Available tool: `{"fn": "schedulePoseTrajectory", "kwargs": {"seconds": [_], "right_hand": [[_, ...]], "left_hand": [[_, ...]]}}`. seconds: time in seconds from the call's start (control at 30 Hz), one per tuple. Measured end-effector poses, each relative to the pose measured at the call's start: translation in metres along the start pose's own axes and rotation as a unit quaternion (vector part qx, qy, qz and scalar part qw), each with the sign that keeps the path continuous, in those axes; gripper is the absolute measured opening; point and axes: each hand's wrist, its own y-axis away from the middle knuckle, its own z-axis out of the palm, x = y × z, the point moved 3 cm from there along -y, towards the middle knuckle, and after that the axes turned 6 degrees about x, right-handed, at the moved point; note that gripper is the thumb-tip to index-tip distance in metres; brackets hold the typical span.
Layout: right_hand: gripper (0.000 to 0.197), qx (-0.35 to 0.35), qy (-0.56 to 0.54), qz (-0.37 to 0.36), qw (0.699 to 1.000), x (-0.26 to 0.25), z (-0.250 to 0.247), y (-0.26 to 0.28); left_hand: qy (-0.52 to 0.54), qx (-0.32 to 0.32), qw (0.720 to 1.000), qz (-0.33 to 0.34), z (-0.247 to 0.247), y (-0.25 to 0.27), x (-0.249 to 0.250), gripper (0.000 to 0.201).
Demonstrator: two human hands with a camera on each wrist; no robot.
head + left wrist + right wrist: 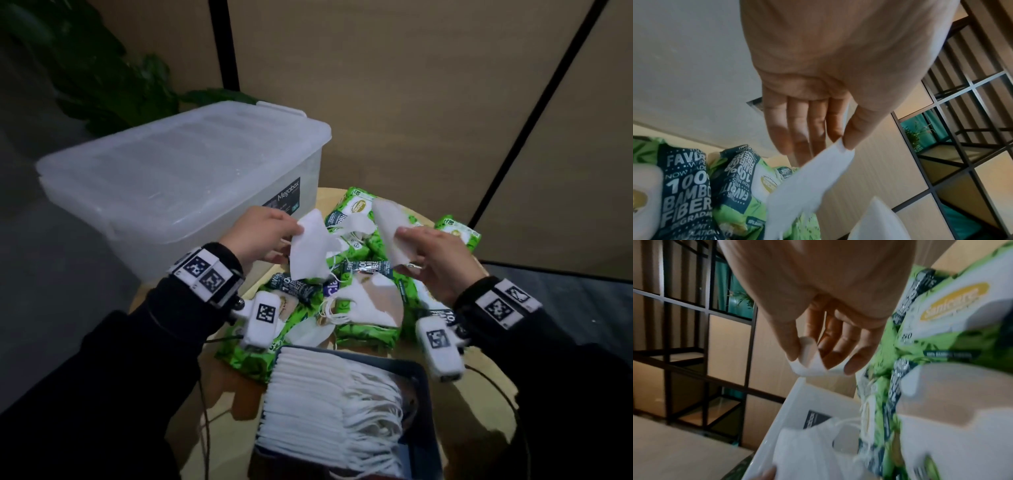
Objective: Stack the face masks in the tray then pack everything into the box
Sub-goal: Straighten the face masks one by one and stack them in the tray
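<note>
1. Face masks are seen in the head view in three places: a neat stack (pixel 329 407) is laid in the dark tray (pixel 423 394) at the near edge of the round bench (pixel 493 394), loose ones (pixel 366 305) are scattered over the green wipe packs (pixel 370 330), and one is held in each of the hands. The left hand (pixel 260 236) is closed on a mask (pixel 310 253) at its upper corner; the right hand (pixel 435 263) grips a second mask (pixel 388 222). The lidded clear box (pixel 178 185) is set to the left, its lid not yet removed.

2. In the left wrist view, the mask (pixel 807 186) is pinched between thumb and fingertips (pixel 849 139) and hangs down (its lower part is blurred).

3. In the right wrist view, a folded white edge (pixel 809 360) is pinched between thumb and fingers.

4. For the step in hand, each mask should probably be flattened and turned so that its ear loops lie on the same side as those in the stack, then laid squarely on top; loops could otherwise be snagged on the packs.
</note>
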Motion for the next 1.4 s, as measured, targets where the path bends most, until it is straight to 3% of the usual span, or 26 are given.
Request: {"fn": "schedulePoseTrajectory", "kwargs": {"seconds": [0.17, 0.4, 0.57, 0.67, 0.77, 0.87, 0.93, 1.0, 1.17, 1.33, 1.4], "right_hand": [[0.008, -0.021, -0.047, 0.024, 0.998, 0.011, 0.026, 0.042], [0.015, -0.062, -0.046, 0.056, 0.995, 0.017, 0.058, 0.051], [0.046, -0.147, -0.033, 0.041, 0.988, 0.023, 0.061, 0.056], [0.032, -0.138, 0.024, -0.03, 0.99, 0.022, 0.056, 0.052], [0.015, -0.118, 0.045, -0.039, 0.991, 0.022, 0.051, 0.047], [0.017, -0.121, 0.057, -0.03, 0.99, 0.018, 0.048, 0.045], [0.019, -0.119, 0.066, -0.033, 0.99, 0.017, 0.048, 0.045], [0.02, -0.114, 0.071, -0.036, 0.99, 0.018, 0.047, 0.044], [0.02, -0.109, 0.088, -0.042, 0.989, 0.019, 0.044, 0.043], [0.022, -0.113, 0.102, -0.061, 0.986, 0.022, 0.044, 0.041], [0.022, -0.111, 0.103, -0.075, 0.986, 0.022, 0.045, 0.039]], "left_hand": [[0.055, 0.038, 0.998, 0.022, -0.002, 0.013, 0.009, 0.011], [0.109, -0.046, 0.992, 0.045, 0.036, 0.032, 0.011, 0.021], [0.072, -0.088, 0.99, 0.08, 0.056, 0.035, 0.009, 0.011], [0.047, -0.105, 0.989, 0.093, 0.052, 0.034, 0.012, 0.012], [0.028, -0.051, 0.992, 0.116, 0.038, 0.023, 0.011, 0.006], [0.027, -0.033, 0.99, 0.131, 0.028, 0.01, 0.004, 0.036], [0.039, -0.095, 0.987, 0.12, 0.032, 0.012, 0.0, 0.049], [0.042, -0.138, 0.983, 0.113, 0.038, 0.014, -0.001, 0.049], [0.014, -0.098, 0.988, 0.119, 0.042, 0.014, -0.001, 0.014], [0.024, -0.055, 0.99, 0.13, 0.04, 0.009, -0.007, 0.025], [0.04, -0.021, 0.988, 0.146, 0.038, 0.009, -0.004, 0.017]]}}
